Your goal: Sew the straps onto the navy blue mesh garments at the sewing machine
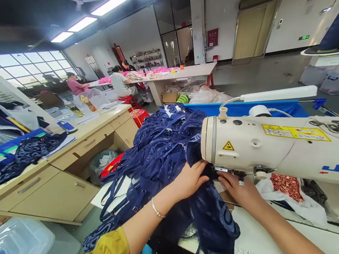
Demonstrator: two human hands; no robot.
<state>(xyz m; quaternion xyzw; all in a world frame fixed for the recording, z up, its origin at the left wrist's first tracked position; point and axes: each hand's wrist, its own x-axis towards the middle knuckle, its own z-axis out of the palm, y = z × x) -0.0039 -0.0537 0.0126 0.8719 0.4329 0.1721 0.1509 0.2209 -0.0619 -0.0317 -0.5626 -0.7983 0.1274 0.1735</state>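
Note:
A cream sewing machine (269, 146) stands on a white table (265, 248) in front of me. A big heap of dark blue patterned fabric (161, 150) with straps is piled left of the machine head and hangs over the table edge. My left hand (190, 181) lies flat on the blue fabric just left of the needle, fingers stretched out. My right hand (237, 187) rests under the machine head by the presser foot, fingers extended and pressing the fabric down. A thin bracelet sits on my left wrist.
A red patterned cloth (286, 186) lies behind the machine. A beige desk with drawers (72, 165) stands at left, holding fabric and bottles. Other people sit at far tables (174, 75). A blue bin (249, 106) is behind the machine. A clear plastic tub (15, 238) sits on the floor.

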